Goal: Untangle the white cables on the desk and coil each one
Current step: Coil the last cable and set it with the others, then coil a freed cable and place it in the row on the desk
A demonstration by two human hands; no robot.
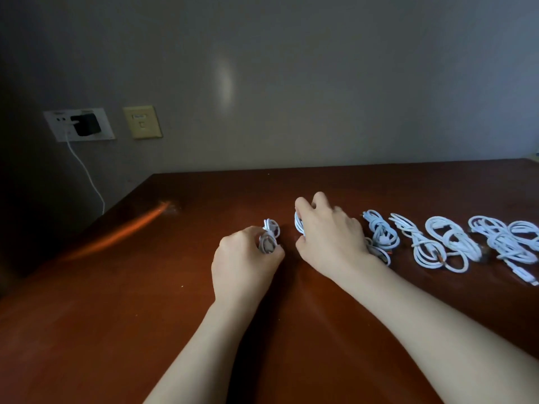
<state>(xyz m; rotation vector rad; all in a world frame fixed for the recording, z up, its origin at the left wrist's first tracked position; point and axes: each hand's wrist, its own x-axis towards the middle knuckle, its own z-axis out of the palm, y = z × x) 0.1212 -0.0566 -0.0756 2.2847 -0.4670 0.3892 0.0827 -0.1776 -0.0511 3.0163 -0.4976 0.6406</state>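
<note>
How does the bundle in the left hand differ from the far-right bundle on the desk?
The left-hand bundle is small and tight; the far-right bundle is larger and loose. The left hand grips the left-hand bundle; the far-right bundle lies untouched on the desk. Both are white.

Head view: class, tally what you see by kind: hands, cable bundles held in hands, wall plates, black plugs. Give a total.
Hands: 2
Held cable bundles: 2
Wall plates: 2
Black plugs: 1
Total: 7

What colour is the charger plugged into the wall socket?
Black. The charger shows best in the head view, at the upper left.
</note>
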